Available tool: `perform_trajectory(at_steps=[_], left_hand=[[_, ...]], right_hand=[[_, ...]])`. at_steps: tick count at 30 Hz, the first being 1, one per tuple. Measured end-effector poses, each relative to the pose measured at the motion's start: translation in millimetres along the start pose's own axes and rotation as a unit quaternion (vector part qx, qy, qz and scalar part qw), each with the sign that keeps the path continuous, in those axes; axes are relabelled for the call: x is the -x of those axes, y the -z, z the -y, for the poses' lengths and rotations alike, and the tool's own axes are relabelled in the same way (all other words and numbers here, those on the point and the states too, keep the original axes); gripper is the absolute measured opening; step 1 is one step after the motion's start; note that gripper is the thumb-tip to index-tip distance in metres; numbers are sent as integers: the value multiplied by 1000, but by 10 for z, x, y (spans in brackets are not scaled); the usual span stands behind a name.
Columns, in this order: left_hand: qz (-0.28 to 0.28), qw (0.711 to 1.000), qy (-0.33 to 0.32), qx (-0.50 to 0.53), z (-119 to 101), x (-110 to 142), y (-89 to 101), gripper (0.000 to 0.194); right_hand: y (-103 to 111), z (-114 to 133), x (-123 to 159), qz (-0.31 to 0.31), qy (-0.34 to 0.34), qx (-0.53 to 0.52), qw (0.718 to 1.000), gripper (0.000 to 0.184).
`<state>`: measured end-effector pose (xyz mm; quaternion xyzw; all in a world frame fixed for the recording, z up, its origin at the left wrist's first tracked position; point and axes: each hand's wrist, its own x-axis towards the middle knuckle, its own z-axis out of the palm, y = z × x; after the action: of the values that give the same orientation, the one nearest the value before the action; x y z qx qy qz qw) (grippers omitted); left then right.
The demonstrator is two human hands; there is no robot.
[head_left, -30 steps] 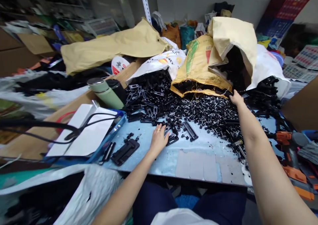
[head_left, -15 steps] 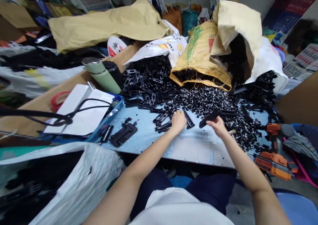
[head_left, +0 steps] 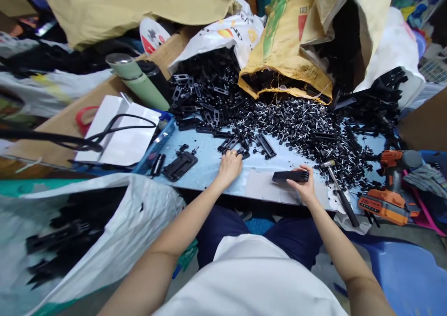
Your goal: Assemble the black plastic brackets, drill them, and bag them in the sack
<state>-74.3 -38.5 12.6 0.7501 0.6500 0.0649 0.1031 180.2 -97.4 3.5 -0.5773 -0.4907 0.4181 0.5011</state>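
Note:
My right hand (head_left: 305,186) grips a long black plastic part (head_left: 287,177) between thumb and fingers, over the grey board (head_left: 256,185) near the table's front edge. Left of it, my left hand (head_left: 230,168) rests at the near side of a small group of black slotted parts (head_left: 230,144), its fingers curled downward. What those fingertips hold, if anything, is hidden. One slotted black piece (head_left: 265,146) lies alone between the hands. A hammer (head_left: 340,192) lies to the right of my right hand.
Behind is a heap of black-headed metal pins (head_left: 293,123) below a yellow sack (head_left: 279,50). An orange cordless drill (head_left: 387,202) stands at the right edge. A black rectangular block (head_left: 179,166) and a blue basket (head_left: 167,134) are at left; an open white sack (head_left: 150,218) is lower left.
The view has tilted down, showing the hammer. My right hand has brought the black part nearer the front edge and turned it level. My left hand has drawn back leftward toward me.

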Motion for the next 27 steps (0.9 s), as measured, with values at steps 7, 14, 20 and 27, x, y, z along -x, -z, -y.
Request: perform_trajectory(at_steps=[7, 14, 20, 27], left_hand=[[-39, 976, -10, 213, 0, -19, -111, 15], [25, 889, -9, 458, -181, 358, -174, 30], [88, 808, 32, 582, -531, 499, -184, 48], [-31, 896, -72, 437, -547, 560, -70, 37]], right_hand=[[593, -61, 29, 112, 76, 267, 954, 42], [279, -43, -21, 162, 131, 375, 904, 43], [-313, 108, -19, 174, -73, 65, 980, 63], [-297, 217, -3, 223, -50, 22, 973, 60]])
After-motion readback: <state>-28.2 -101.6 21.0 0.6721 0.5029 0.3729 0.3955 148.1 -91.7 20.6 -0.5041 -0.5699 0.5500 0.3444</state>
